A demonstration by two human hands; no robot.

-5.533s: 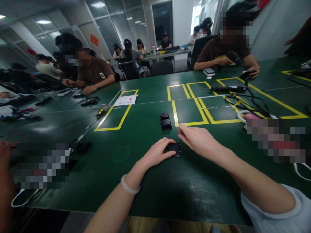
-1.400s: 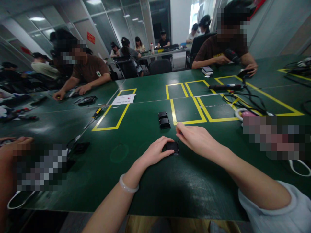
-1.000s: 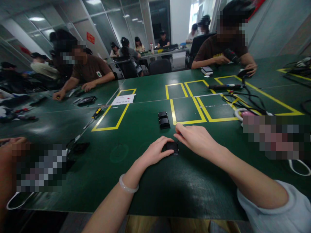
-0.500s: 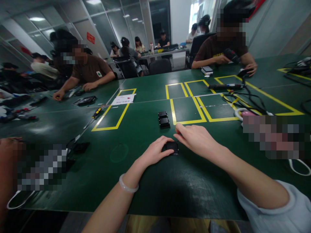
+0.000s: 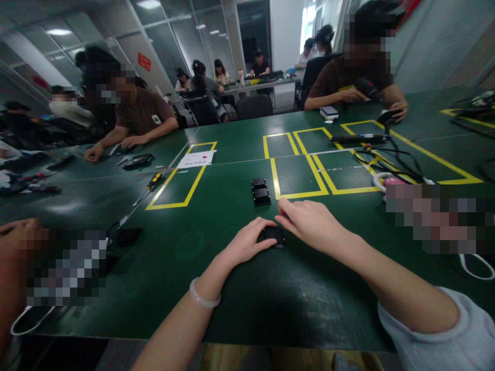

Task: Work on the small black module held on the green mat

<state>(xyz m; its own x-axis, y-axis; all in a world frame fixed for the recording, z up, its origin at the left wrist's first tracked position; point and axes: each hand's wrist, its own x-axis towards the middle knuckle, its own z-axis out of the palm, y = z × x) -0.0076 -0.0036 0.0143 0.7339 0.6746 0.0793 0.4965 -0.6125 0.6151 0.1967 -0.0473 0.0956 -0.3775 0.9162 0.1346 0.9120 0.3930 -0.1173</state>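
My left hand (image 5: 250,238) grips the left side of a small black rectangular part (image 5: 275,237) that lies on the green table. Its fingers curve over the far edge, and the thumb rests along the near side. Just above the part's upper right corner is my right hand (image 5: 299,214), its fingers curled into a pinch. Whatever sits between those fingertips is hidden or too small to make out. Beyond my hands lies another black part (image 5: 260,191), longer, with two square sections.
Yellow tape outlines (image 5: 301,193) mark the green table (image 5: 240,309). A yellow-and-black screwdriver (image 5: 155,180) and a paper sheet (image 5: 196,158) lie left. Black cables (image 5: 402,154) and a black pen-shaped tool (image 5: 359,138) are at right. A co-worker's hand (image 5: 19,237) is at far left.
My hands and the black part stay almost where they were. Across the table at left, a co-worker's arm has shifted slightly left.
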